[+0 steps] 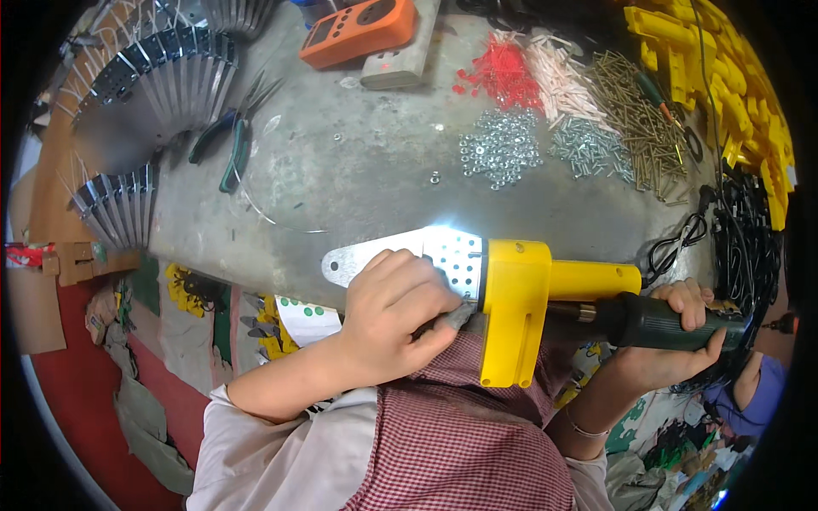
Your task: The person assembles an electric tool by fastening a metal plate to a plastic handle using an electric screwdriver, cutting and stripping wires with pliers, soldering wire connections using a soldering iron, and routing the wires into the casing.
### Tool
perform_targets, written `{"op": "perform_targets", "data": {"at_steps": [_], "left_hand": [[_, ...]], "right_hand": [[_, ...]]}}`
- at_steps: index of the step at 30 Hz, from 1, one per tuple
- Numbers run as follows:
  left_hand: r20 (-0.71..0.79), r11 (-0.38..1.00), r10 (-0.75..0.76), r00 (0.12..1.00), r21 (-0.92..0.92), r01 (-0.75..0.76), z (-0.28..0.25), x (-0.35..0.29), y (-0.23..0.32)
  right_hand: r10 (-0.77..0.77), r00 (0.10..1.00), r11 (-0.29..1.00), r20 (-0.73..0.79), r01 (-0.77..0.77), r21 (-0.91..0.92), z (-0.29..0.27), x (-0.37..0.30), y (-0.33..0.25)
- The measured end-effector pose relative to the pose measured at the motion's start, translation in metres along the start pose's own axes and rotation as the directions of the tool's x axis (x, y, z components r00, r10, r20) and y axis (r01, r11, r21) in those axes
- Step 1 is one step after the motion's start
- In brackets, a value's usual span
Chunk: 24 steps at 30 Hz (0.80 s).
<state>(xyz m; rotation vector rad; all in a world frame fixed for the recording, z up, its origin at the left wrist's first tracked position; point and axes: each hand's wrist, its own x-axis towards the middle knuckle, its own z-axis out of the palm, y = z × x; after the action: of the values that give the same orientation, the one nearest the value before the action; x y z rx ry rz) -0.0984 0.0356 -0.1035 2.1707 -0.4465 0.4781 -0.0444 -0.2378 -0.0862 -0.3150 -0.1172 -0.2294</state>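
A silver metal plate [375,255] tapers to a holed tip at the left; its wider right end has rows of holes. It joins a yellow plastic housing [516,311], from which a yellow handle [596,279] extends right. My left hand [396,315] is closed over the plate's near edge. Something grey [461,316] shows at its thumb, too unclear to name. My right hand [673,341] is wrapped round a dark green electric screwdriver [639,322] with a brass-coloured collar, pointing left at the housing. The housing hides the screwdriver's tip.
Piles of nuts [501,149], short screws [592,149], long screws [639,111], white pieces [562,77] and red pieces [503,72] lie at the far right. Yellow housings [733,85] and black cables [750,247] crowd the right edge. Pliers [237,153] and an orange meter [362,32] lie farther back.
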Motion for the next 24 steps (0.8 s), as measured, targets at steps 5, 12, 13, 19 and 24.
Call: {"op": "perform_targets", "data": {"at_steps": [5,12,13,19,24], "left_hand": [[-0.007,0.999,0.032,0.999,-0.008,-0.032,0.001,0.0,-0.002],[0.051,0.999,-0.006,0.999,-0.042,0.008,-0.002,0.005,-0.002],[0.041,0.998,-0.054,0.998,-0.022,0.055,-0.003,0.006,0.001],[0.079,0.988,-0.099,0.992,-0.108,0.107,-0.006,0.006,-0.002],[0.11,0.985,-0.095,0.989,-0.131,0.109,-0.006,0.01,-0.002]], "right_hand": [[0.006,1.0,1.0,-0.003,-0.006,0.01,0.004,0.001,0.005],[0.02,1.0,1.0,-0.006,-0.02,0.021,0.008,0.005,0.01],[0.021,1.0,1.0,-0.014,-0.021,0.015,0.008,0.005,0.01],[0.032,0.999,0.999,-0.019,-0.032,-0.021,0.01,0.007,0.008],[0.041,0.998,0.999,-0.037,-0.041,0.01,0.013,0.007,0.009]]}}
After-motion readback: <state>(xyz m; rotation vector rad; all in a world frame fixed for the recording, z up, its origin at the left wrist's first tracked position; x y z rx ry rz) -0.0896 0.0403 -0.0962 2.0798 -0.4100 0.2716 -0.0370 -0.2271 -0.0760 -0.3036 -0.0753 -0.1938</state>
